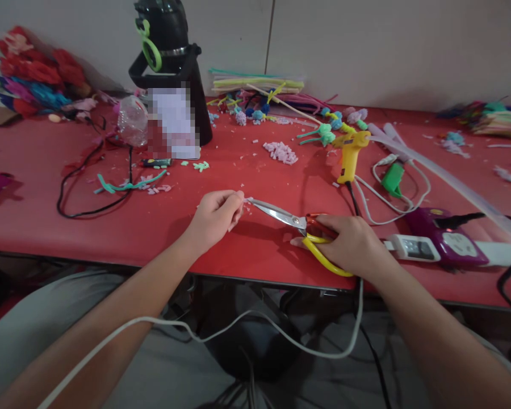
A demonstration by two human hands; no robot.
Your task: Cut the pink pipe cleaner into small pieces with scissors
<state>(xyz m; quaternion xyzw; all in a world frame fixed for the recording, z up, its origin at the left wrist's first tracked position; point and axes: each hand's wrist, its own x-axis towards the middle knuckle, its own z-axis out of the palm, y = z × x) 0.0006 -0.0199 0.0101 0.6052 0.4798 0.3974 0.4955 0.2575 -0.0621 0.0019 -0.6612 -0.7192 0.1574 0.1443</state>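
My left hand (216, 220) is closed in a pinch above the red table, and a short bit of pale lilac pipe cleaner (247, 200) pokes out at its fingertips. My right hand (354, 243) grips a pair of scissors (279, 213) with one yellow and one red-orange handle. Their blades look nearly closed, with the tips right at the lilac bit; whether they touch it I cannot tell. Behind the hands lies a heap of short lilac pieces (280, 153).
A yellow glue gun (350, 156) stands behind my right hand. Further right are a purple power strip (455, 238), a white plug-in adapter (415, 247) and looped cables. A black tumbler (202, 108) with a phone (179, 125) stands back left. A white cable (247, 312) hangs across my lap.
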